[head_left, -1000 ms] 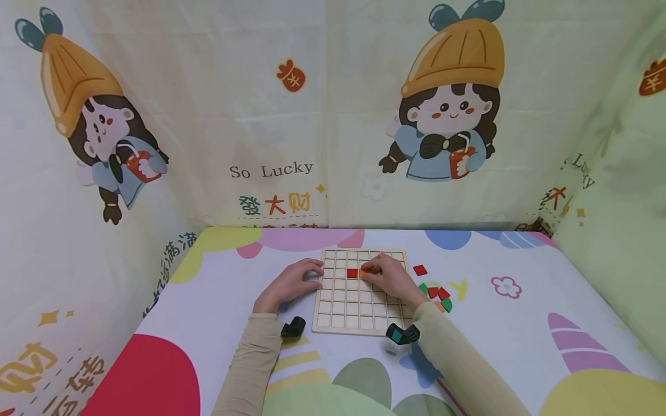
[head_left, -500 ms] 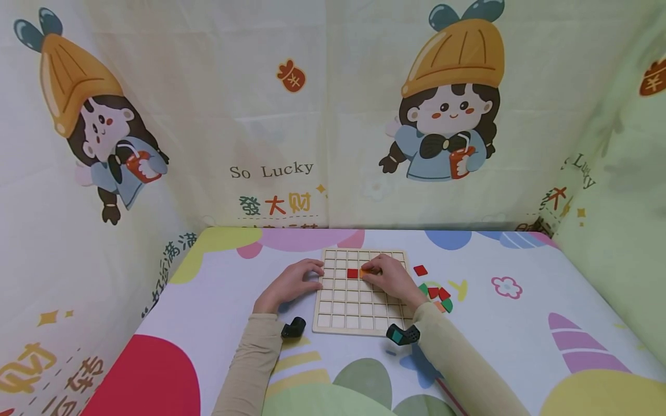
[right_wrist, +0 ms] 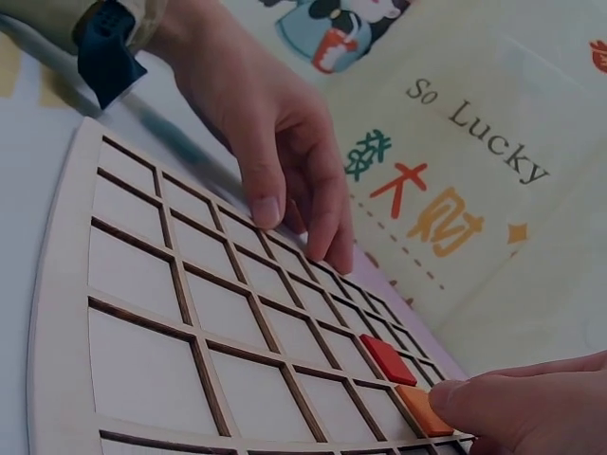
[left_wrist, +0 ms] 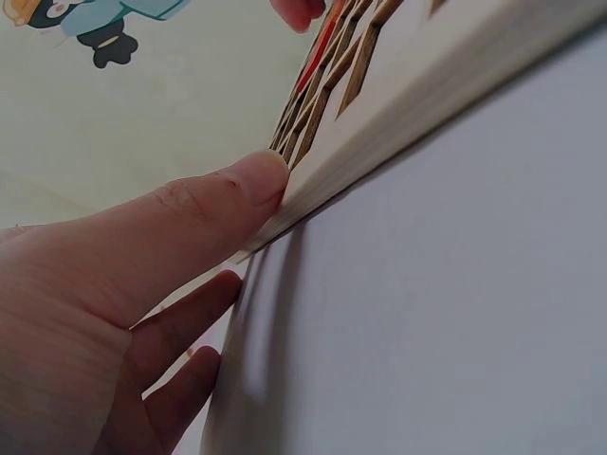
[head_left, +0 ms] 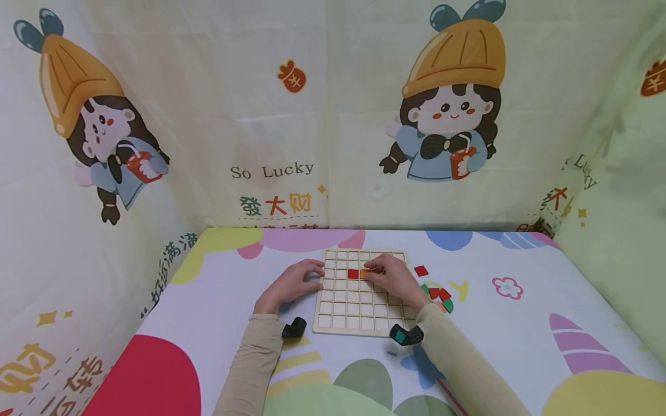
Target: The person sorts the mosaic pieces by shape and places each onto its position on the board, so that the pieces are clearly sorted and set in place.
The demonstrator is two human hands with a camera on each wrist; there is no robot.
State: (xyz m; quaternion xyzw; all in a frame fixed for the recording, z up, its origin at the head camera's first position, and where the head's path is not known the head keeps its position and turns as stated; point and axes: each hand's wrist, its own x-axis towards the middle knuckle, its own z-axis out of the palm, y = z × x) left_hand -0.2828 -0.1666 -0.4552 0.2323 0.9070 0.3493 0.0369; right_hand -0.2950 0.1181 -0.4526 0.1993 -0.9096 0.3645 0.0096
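Observation:
A square wooden grid board (head_left: 338, 330) lies on the table. My left hand (head_left: 292, 283) rests against its left edge, the thumb (left_wrist: 256, 177) on the rim and the other fingers apart along the side. A red square tile (head_left: 353, 274) sits in one cell. Directly to its right is an orange square tile (right_wrist: 423, 410), which my right hand (head_left: 391, 280) pinches at its right side, over a cell. The thumb (right_wrist: 460, 398) covers part of that tile; whether it lies fully flat in the cell is hidden.
Right of the board lies a small cluster of red, green and orange pieces (head_left: 444, 294), partly behind my right wrist. A single red tile (head_left: 421, 270) lies apart, farther back. A patterned cloth wall (head_left: 354, 196) stands behind the table.
The right hand's fingertips have shifted very slightly, and a bit more of the orange tile shows. The left hand and the board stay where they were.

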